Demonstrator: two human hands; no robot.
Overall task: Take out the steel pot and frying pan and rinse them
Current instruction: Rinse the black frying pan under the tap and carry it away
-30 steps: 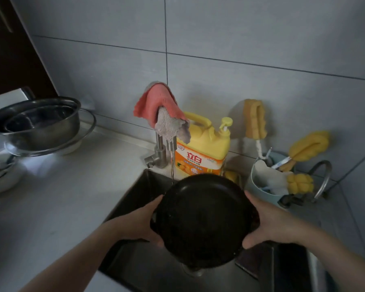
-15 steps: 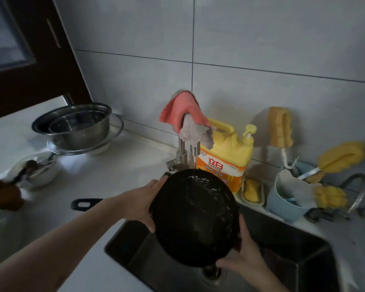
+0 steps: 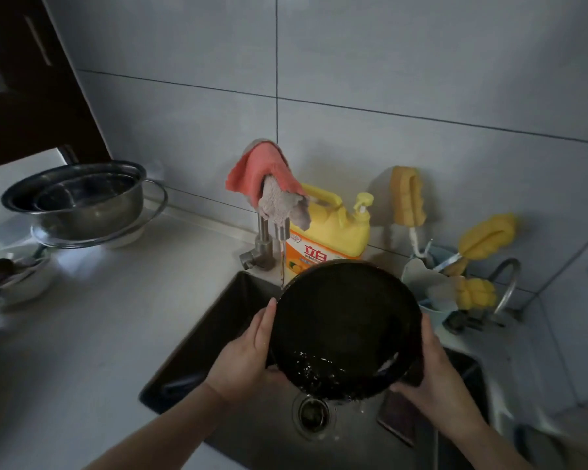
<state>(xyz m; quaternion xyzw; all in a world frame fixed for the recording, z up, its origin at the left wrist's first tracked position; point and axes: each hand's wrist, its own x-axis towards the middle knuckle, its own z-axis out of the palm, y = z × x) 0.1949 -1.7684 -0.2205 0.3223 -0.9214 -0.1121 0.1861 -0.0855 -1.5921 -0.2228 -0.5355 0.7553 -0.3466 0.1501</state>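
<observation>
- I see the black frying pan (image 3: 348,329) held over the sink (image 3: 190,351), tipped toward me, and water is pooling at its low edge and spilling down near the drain (image 3: 314,413).
- A moment ago the pan stood more upright with my right hand under its bottom edge; now the right hand (image 3: 433,371) has come up to the right side and the pan sits more to the right.
- The left hand (image 3: 248,354) holds the left rim, fingers lying up along the edge and the thumb out of sight (so I cannot tell how tight that hold is).
- The right hand curls around the right rim and holds the pan.
- I think this means the pan rinse is close to done, because the water is being poured out.
- A thin stream runs from the tap (image 3: 269,239), just left of the pan's top edge.
- The steel pot (image 3: 78,198) sits on the white counter (image 3: 116,317) at the far left, well apart from the sink, with other steel bowls stacked inside it (I cannot tell if it is rinsed yet).
- A pink cloth (image 3: 263,173) hangs over the tap.
- A yellow soap bottle (image 3: 333,228) stands behind the pan against the grey tile wall (image 3: 387,62).
- Yellow sponge brushes (image 3: 486,237) stick out of a light blue cup (image 3: 431,310) on the right.
- The room is dim.
</observation>
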